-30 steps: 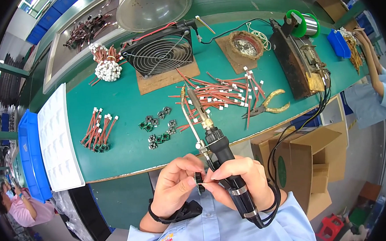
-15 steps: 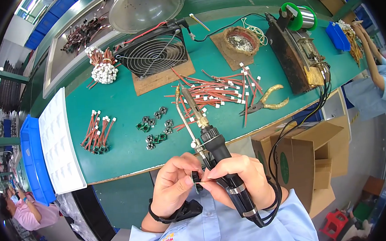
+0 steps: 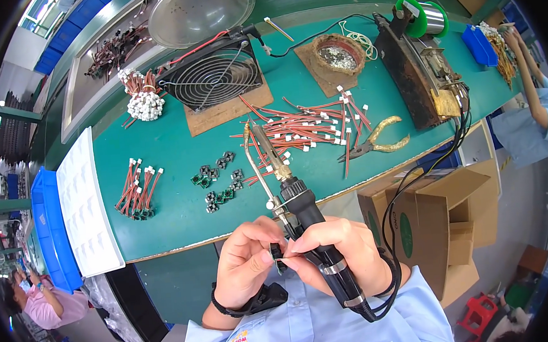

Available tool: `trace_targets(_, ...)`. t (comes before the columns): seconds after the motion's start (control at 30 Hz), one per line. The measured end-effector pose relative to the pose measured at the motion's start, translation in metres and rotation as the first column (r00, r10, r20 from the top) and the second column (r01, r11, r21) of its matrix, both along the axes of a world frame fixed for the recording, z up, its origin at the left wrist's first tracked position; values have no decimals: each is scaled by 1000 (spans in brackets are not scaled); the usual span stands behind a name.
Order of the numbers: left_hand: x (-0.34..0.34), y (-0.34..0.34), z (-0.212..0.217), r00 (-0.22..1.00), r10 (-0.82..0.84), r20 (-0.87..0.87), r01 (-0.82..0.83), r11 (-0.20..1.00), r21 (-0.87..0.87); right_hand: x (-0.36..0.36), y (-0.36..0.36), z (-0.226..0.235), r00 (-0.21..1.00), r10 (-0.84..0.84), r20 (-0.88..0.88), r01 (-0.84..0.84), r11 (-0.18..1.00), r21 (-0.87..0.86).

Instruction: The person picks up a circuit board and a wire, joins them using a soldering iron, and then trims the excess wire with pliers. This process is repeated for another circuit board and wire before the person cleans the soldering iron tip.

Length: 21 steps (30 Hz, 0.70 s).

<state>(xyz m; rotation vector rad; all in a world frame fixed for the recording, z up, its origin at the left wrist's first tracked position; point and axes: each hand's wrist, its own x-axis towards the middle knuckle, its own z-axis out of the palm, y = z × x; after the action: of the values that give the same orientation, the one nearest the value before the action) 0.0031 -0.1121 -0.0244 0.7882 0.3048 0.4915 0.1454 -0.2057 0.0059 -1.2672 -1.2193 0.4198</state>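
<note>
Since the earlier frame the hands have barely shifted, though the view has tipped so the bench sits slightly higher. The left hand (image 3: 250,261) is closed, thumb and fingertips pinching a small dark part (image 3: 276,255). The right hand (image 3: 340,255) meets it there, fingertips touching the same part, while its palm and fingers are wrapped around the black soldering iron (image 3: 302,216). The iron's tip points up and away from the hands, over the green bench (image 3: 170,140); its cord (image 3: 372,304) loops below the right wrist.

Far left of the hands lies a white tray (image 3: 85,203). Up and left of the grip is a short bundle of red wires (image 3: 137,190), then a scatter of small green boards (image 3: 219,182) just above the left hand. Farther up stands a black fan (image 3: 212,80). Directly beyond the iron's tip spreads a pile of red leads (image 3: 312,125) with white plugs. Up and right of the grip lie pliers (image 3: 376,139), and beyond them a green solder spool (image 3: 425,17). An open carton (image 3: 445,213) sits right of the right hand.
</note>
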Motion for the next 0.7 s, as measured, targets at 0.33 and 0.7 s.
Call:
trace_targets(0.33,2,0,-2,1000,5,-9,-5,998,56,4,-1,2,1000,1,-17,-1,1000,-17)
trace_targets(0.7,2,-1,0,998,33,-49,-26,989,143,9,-4,5,1000,6,-29,-8,998,-56)
